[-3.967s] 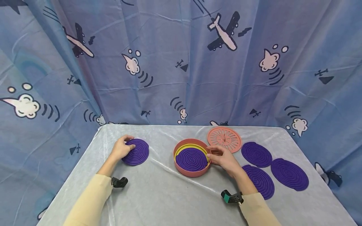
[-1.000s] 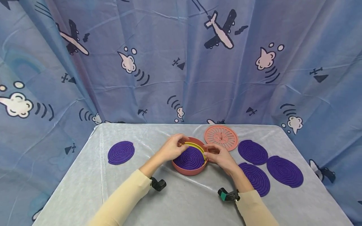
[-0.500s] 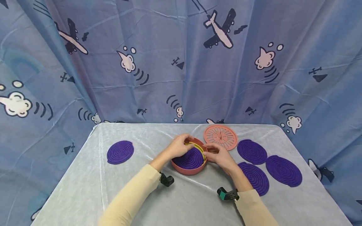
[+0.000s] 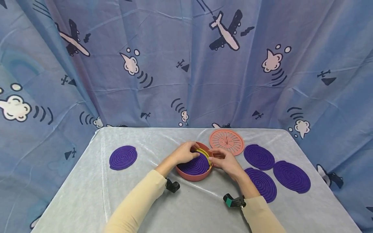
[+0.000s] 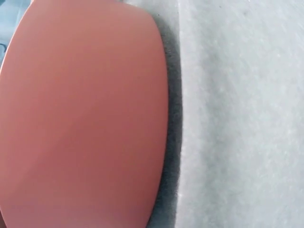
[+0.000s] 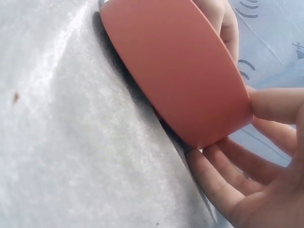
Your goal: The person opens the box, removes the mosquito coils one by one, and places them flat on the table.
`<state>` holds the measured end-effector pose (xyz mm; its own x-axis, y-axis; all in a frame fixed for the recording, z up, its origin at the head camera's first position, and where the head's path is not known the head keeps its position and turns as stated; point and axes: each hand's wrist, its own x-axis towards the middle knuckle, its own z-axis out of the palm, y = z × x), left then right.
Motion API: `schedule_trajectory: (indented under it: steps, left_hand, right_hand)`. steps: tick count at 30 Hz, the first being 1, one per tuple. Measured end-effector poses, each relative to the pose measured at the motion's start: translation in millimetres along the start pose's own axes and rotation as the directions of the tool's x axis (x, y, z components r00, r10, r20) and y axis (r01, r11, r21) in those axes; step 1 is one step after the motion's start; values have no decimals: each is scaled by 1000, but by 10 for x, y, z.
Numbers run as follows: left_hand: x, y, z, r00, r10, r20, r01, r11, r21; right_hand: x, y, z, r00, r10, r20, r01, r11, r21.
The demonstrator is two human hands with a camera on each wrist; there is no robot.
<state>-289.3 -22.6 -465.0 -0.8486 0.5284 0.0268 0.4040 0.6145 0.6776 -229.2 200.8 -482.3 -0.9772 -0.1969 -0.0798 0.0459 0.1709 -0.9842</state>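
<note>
In the head view a round pink-red coaster holder (image 4: 193, 177) stands on the table with a yellow inner ring (image 4: 207, 156). Inside it lies a purple spiral coaster (image 4: 194, 166). My left hand (image 4: 182, 153) reaches over the left rim; its thumb and fingers stand apart above the coaster, their tips partly hidden. My right hand (image 4: 228, 163) grips the right wall, its thumb near the rim and its fingers (image 6: 223, 180) against the outside. Only the holder's outer wall (image 5: 90, 118) and the table show in the left wrist view.
Another purple coaster (image 4: 123, 157) lies flat at the left. On the right lie a back coaster (image 4: 259, 157), an outer coaster (image 4: 291, 177) and a near coaster (image 4: 262, 183), partly behind my forearm. A slotted pink disc (image 4: 226, 142) lies behind the holder. A patterned curtain (image 4: 186, 64) hangs beyond the table.
My left hand has left the left coaster and come right to the holder. Over the last second its fingers have moved farther in above the inner coaster. My right hand stays on the holder.
</note>
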Motion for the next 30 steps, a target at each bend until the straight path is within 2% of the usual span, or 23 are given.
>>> schedule_trajectory:
  steps: [15, 20, 24, 27, 30]
  left_hand:
    - [-93, 38, -31, 999, 42, 5, -42, 998, 50]
    - [-108, 57, -59, 998, 42, -36, -42, 999, 14]
    - [-118, 62, -78, 995, 72, -71, -74, 997, -26]
    - [-127, 50, -89, 992, 91, -82, -96, 993, -63]
    - [-126, 27, -93, 993, 81, -81, -88, 992, -93]
  right_hand:
    - [-11, -14, -9, 1000, -6, 14, 6, 1000, 4]
    - [-12, -7, -11, 1000, -12, 12, 12, 1000, 1]
    - [-11, -8, -9, 1000, -16, 11, 16, 1000, 2]
    - [-7, -1, -10, 1000, -20, 16, 20, 1000, -1]
    - [-5, 4, -10, 1000, -21, 13, 21, 1000, 3]
